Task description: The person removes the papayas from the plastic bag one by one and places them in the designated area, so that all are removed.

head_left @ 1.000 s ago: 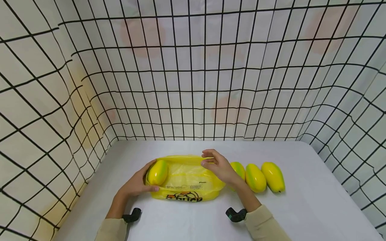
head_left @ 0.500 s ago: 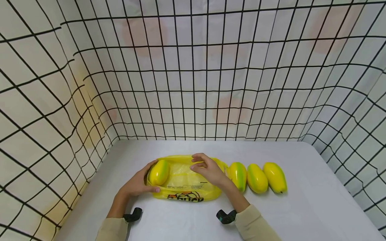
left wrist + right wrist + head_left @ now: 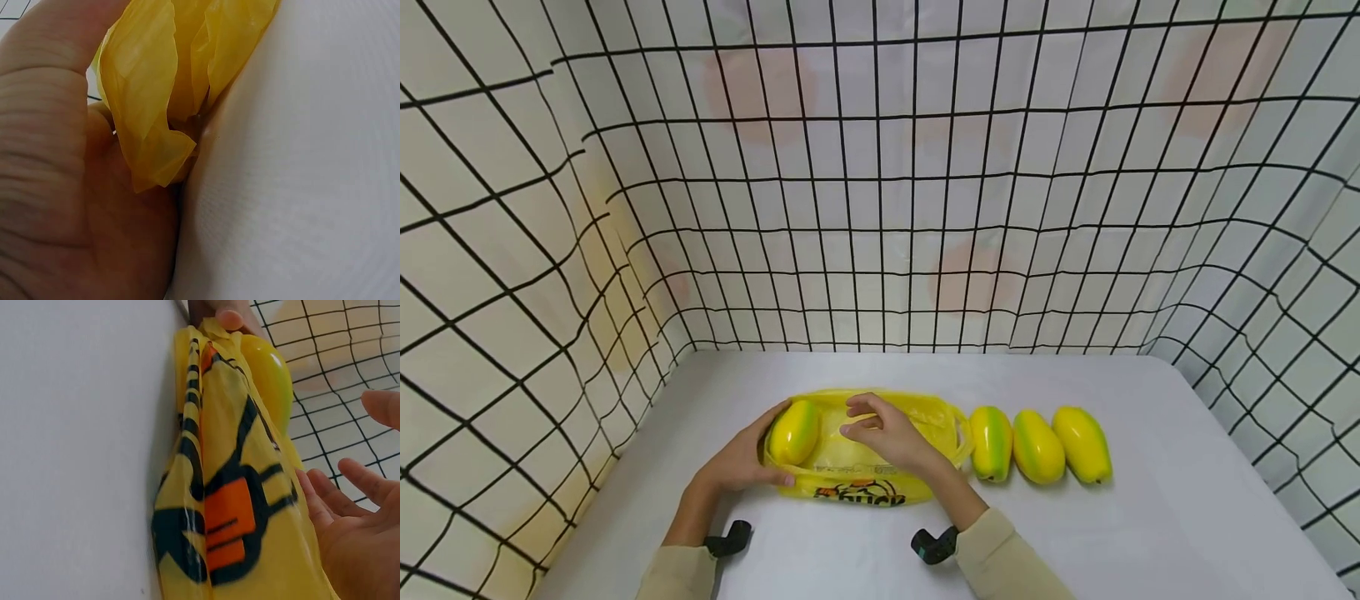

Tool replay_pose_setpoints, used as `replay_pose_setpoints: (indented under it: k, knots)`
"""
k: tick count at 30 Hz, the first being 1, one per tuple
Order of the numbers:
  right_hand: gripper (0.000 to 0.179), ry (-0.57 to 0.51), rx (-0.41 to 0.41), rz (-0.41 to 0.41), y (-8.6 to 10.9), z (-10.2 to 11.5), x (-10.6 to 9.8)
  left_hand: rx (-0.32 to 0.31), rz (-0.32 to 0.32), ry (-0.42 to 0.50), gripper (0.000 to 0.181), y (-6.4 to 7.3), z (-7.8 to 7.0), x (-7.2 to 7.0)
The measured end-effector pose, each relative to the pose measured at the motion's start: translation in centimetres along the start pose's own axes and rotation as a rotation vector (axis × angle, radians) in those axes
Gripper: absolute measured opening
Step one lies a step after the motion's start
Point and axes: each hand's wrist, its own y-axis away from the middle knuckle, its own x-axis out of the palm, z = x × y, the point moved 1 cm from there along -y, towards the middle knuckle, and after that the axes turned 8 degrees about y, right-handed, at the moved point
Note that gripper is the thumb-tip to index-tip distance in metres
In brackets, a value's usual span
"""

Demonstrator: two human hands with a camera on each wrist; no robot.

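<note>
A yellow plastic bag (image 3: 925,417) with black and orange print lies open-mouthed on the table. Inside its left end rests a glossy yellow-green papaya (image 3: 794,435). My left hand (image 3: 741,457) holds that end, thumb at the front rim and fingers behind. Folds of the bag (image 3: 147,87) hang against the palm in the left wrist view. Above the mouth of the bag is my right hand (image 3: 889,437), fingers loosely bent with nothing between them. In the right wrist view, the right hand (image 3: 359,534) shows beside the printed side of the bag.
To the right of the bag a row of yellow-green papayas stands on the white table (image 3: 1165,517): a near one (image 3: 992,446), a middle one (image 3: 1039,447) and a far one (image 3: 1082,444). Black netting (image 3: 895,200) over white sheeting encloses the back and sides.
My right hand has moved left from the bag's right end to over its middle, uncovering the nearest papaya of the row. My left hand keeps its place on the bag.
</note>
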Motion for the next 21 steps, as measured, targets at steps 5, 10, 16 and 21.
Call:
replay_pose_setpoints:
  k: [5, 10, 16, 21]
  knots:
    - [0.057, 0.007, 0.011, 0.012, -0.6, 0.2, 1.4, -0.007, 0.002, 0.003, 0.119, 0.3, 0.2, 0.1]
    - [0.059, 0.006, 0.035, 0.007, -1.2, 0.3, 2.6, -0.001, -0.004, 0.000, 0.119, 0.2, 0.7, 0.3]
    - [0.063, 0.006, 0.072, -0.019, -1.5, 0.4, 3.7, 0.023, 0.003, 0.004, 0.118, 0.1, 0.8, 0.3]
    - [0.064, 0.029, 0.086, -0.031, -2.1, 0.5, 4.4, 0.001, -0.003, -0.018, 0.122, -0.1, 0.5, 0.1]
